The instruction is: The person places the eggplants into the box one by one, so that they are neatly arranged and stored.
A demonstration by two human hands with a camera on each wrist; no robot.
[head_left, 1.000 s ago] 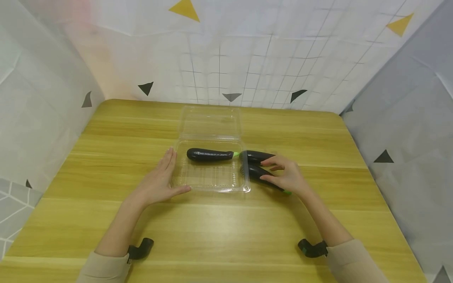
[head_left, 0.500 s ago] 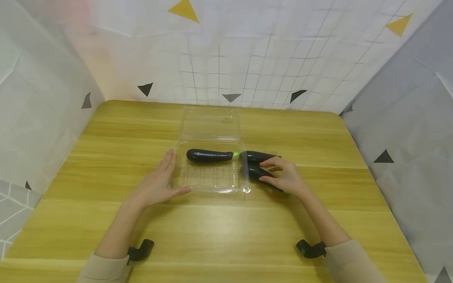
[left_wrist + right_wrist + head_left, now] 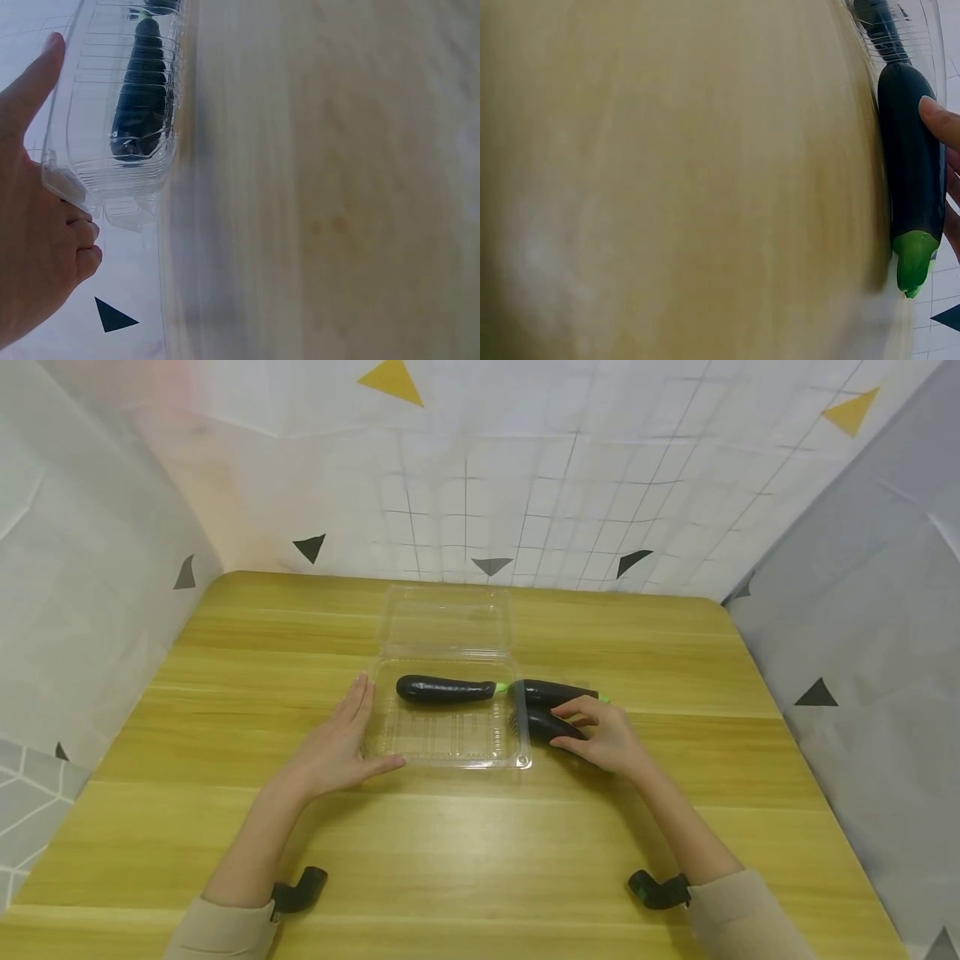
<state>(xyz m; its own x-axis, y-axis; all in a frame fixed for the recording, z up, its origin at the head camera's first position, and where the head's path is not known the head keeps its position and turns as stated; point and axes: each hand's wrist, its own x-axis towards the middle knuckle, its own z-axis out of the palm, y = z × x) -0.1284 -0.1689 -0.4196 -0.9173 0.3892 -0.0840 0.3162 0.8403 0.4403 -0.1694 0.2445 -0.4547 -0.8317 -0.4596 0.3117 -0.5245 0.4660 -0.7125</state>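
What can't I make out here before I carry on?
Head: part of the near eggplant, behind the right hand.
Right wrist: most of the box, cut off by the top edge.
Left wrist: part of the left hand, cut off by the left edge.

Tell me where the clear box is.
In the head view, the clear box sits on the table between the left hand and right hand.

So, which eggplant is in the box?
The leftmost eggplant; the rear right eggplant and front right eggplant both lie outside the box.
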